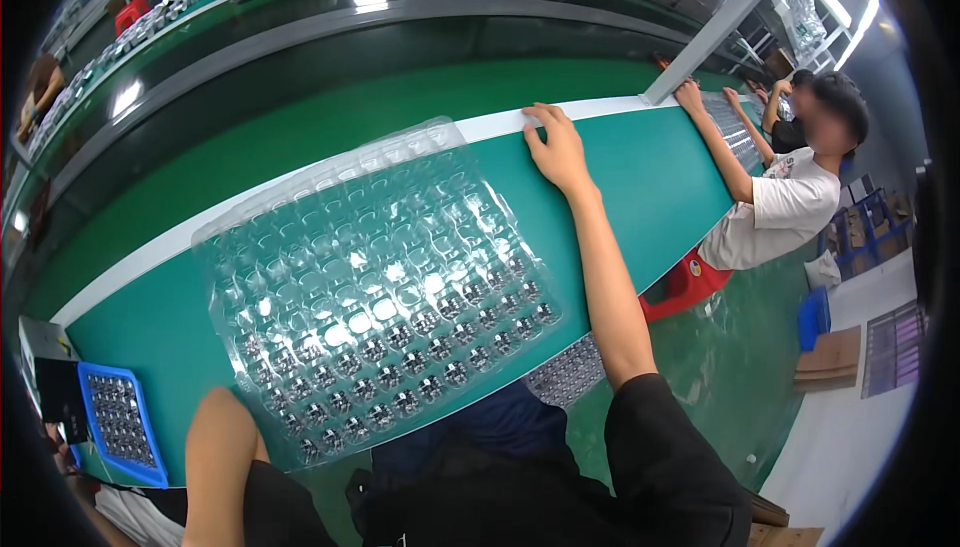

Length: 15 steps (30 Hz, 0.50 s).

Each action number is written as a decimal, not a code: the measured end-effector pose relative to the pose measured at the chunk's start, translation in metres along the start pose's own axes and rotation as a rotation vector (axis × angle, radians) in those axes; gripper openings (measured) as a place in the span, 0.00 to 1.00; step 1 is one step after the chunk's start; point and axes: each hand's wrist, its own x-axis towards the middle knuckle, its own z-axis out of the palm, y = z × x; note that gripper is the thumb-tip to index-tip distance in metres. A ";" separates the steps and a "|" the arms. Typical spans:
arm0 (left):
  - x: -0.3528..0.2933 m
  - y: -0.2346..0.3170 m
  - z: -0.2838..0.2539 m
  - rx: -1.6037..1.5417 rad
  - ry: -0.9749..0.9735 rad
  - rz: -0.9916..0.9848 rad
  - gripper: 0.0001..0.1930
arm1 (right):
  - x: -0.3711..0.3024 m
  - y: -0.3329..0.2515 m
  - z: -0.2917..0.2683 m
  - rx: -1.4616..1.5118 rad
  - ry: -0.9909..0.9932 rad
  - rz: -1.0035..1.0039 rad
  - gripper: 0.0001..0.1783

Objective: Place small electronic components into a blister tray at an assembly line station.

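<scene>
The tray (375, 237) lay mid-frame on the tabletop (650, 187). It looked light, bendy and slick, likely best held flat by both sides so the parts (405, 402) wouldn't spill. The right grip (559, 152) was loosely open and empty, at upper center. The left grip was out of sight; I couldn't tell its state. Glare hid some cups (385, 307).

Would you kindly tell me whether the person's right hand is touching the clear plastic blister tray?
Apart: the head view shows a strip of bare green tabletop between the right hand and the clear plastic blister tray.
</scene>
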 end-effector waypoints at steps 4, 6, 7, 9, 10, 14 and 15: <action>-0.004 0.003 0.003 0.079 -0.032 0.122 0.09 | 0.001 0.001 0.001 0.011 -0.003 -0.005 0.16; -0.005 0.002 0.004 0.070 -0.028 0.129 0.10 | 0.002 0.003 0.002 0.009 0.004 -0.003 0.16; -0.006 0.001 0.004 0.063 -0.028 0.130 0.10 | 0.002 0.003 0.002 0.009 0.004 -0.006 0.16; -0.007 -0.006 0.004 0.028 -0.004 0.125 0.11 | 0.002 0.001 0.001 -0.033 -0.033 0.015 0.17; -0.007 -0.008 0.004 -0.005 0.016 0.113 0.11 | 0.002 -0.001 0.001 -0.040 -0.029 0.018 0.17; -0.009 -0.007 0.005 0.009 0.006 0.151 0.12 | 0.001 0.000 0.000 -0.043 -0.021 0.023 0.17; -0.009 -0.008 0.004 0.006 -0.002 0.146 0.11 | 0.000 -0.001 0.000 -0.042 -0.020 0.022 0.17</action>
